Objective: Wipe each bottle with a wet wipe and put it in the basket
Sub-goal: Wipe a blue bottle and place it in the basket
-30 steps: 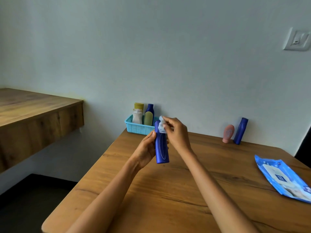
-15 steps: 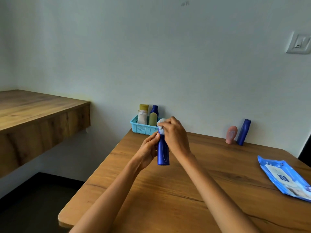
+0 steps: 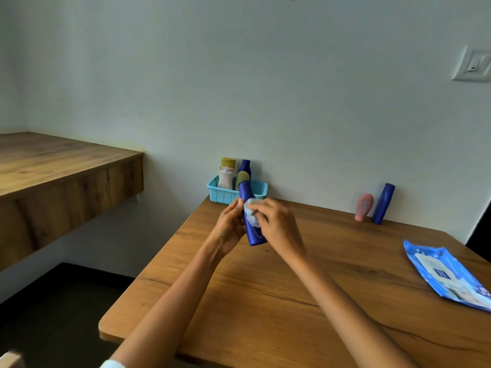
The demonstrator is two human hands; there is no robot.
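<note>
My left hand [image 3: 230, 227] grips the bottle [image 3: 252, 221] upright above the worktop [image 3: 292, 282]; my right hand [image 3: 276, 227] pinches a wipe [image 3: 251, 212] against it, just before the basket [image 3: 225, 195].

Your two bare forearms, no sleeves

Your left hand [image 3: 230, 227] and right hand [image 3: 279, 229] wear no gloves, rings or watch.
</note>
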